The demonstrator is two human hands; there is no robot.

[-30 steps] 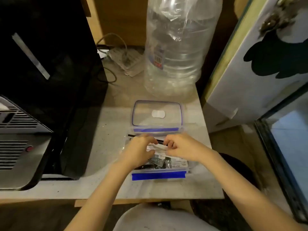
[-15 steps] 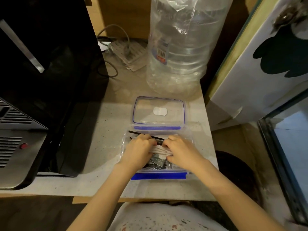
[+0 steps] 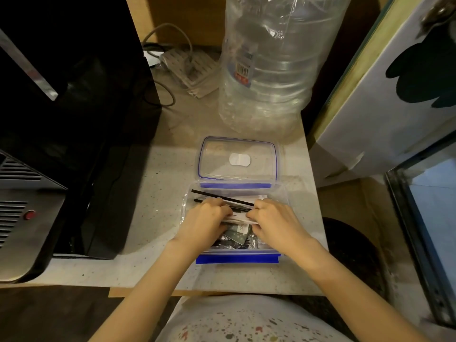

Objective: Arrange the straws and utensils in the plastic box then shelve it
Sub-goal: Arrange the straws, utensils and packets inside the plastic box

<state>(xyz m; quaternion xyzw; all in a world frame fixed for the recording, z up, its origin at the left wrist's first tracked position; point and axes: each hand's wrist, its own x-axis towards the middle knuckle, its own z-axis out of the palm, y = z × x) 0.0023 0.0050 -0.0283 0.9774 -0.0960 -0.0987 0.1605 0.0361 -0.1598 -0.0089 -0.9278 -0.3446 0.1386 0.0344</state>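
A clear plastic box [image 3: 283,193] with blue clips lies on the speckled counter, lid off. Its clear lid [image 3: 238,159] lies flat just behind it. My left hand [image 3: 204,222] and my right hand [image 3: 277,222] are both inside the box, fingers curled onto a bundle of white paper-wrapped straws [image 3: 238,219]. Two thin black straws [image 3: 222,197] lie slantwise along the far side of the box, their left ends sticking out past my left hand. Dark wrapped utensil packets [image 3: 238,234] show between my hands, partly hidden.
A big clear water jug [image 3: 274,70] stands behind the lid. A black appliance [image 3: 74,119] fills the left side. A power strip [image 3: 190,67] with cables lies at the back. A white panel [image 3: 385,99] leans at the right, beyond the counter edge [image 3: 313,193].
My hands have pressed lower and flatter onto the white straws inside the box. The camera has tilted downward a little, so my shirt shows at the bottom.
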